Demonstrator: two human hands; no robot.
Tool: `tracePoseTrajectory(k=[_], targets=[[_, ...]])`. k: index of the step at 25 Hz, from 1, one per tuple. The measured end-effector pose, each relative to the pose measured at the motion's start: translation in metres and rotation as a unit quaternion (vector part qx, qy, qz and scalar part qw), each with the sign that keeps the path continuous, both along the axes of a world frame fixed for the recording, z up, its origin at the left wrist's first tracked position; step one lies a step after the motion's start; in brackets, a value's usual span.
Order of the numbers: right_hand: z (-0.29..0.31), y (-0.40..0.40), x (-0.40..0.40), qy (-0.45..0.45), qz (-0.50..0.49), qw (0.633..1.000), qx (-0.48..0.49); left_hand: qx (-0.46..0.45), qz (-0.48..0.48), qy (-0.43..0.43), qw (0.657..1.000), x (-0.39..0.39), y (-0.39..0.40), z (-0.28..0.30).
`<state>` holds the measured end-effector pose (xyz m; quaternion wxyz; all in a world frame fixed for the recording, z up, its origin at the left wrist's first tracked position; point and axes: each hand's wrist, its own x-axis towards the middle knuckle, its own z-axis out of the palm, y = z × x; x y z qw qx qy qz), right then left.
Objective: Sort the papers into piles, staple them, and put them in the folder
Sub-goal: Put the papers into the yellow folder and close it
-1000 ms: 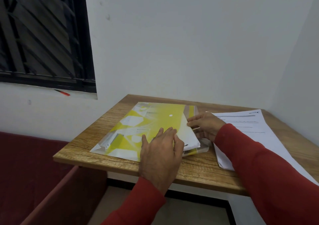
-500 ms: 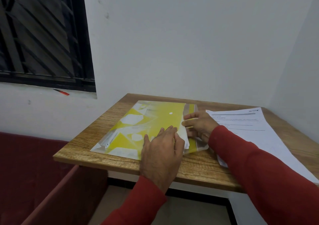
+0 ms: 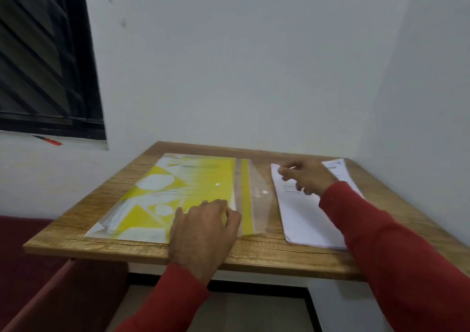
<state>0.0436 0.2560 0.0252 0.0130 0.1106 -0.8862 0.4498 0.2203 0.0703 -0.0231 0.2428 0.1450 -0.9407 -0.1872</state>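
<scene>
Yellow plastic folder (image 3: 178, 194) flat on the wooden table (image 3: 267, 258) at centre frame, clear flap (image 3: 259, 199) open to its right. Left hand (image 3: 203, 230) resting on folder's near right corner, fingers bent, nothing plainly gripped. Right hand (image 3: 305, 179) blurred, loosely curled over the white paper stack (image 3: 305, 219) at right; whether holding a sheet, impossible to tell.

One yellow folder (image 3: 178, 194) at left on the tabletop (image 3: 254, 255); one stack of papers (image 3: 305, 219) at right; one red pen (image 3: 49, 140) on the far-left sill; two hands.
</scene>
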Motion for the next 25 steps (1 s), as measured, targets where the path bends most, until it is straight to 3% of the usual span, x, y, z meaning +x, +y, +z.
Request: tracePoseTrajectory(k=[3, 5, 8, 14, 21, 25], targets=[[0.008, 0.082, -0.010, 0.056, -0.119, 0.973, 0.190, -0.014, 0.010, -0.032, 0.999, 0.001, 0.003, 0.004], [0.004, 0.121, -0.007, 0.002, -0.147, 0.956, 0.254, -0.008, 0.014, -0.037, 0.999, 0.000, 0.004, 0.002], [0.002, 0.141, 0.001, -0.099, -0.152, 0.953, 0.242, 0.007, 0.012, -0.035, 0.999, -0.002, 0.005, 0.001], [0.006, 0.144, -0.003, -0.155, -0.141, 0.956, 0.203, 0.000, 0.007, -0.057, 0.998, 0.000, 0.006, 0.002], [-0.006, 0.131, -0.001, -0.141, -0.104, 0.981, 0.089, -0.004, 0.002, -0.048, 0.999, -0.002, 0.007, 0.000], [0.010, 0.133, 0.005, -0.063, -0.036, 0.997, -0.022, 0.028, -0.011, -0.009, 1.000, -0.001, 0.005, 0.001]])
